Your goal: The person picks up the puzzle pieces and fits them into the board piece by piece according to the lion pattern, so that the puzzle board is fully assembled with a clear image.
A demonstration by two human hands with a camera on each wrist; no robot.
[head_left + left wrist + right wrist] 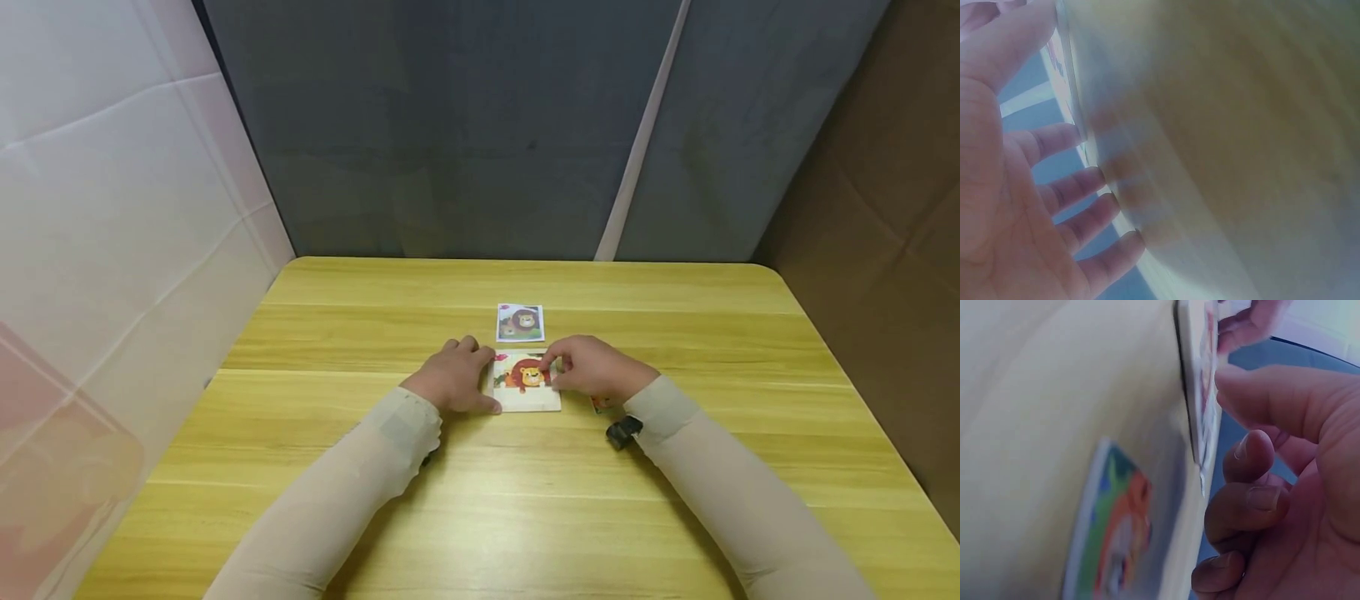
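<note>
A flat, square puzzle board [524, 385] with a cartoon lion printed on it lies at the middle of the yellow wood-grain surface [375, 333], between the 2 hands. The left hand [453, 377] rests against the board's left edge, its grip released: the left wrist view shows 4 fingers [1079, 187] nearly straight with tips on the surface, and the board's thin edge [1069, 81] seen side-on. The right hand [592, 367] sits at the board's right edge with fingers curled, thumb and forefinger touching the printed face; whether they pinch a piece I cannot tell. The right wrist view shows the board's pale, slim rim [1200, 394] and, nearer, a loose piece [1113, 531] lying flat with green and orange print, which the head view mostly hides behind the right hand [600, 404]. A small rectangular lion card [520, 322] lies just beyond the board.
</note>
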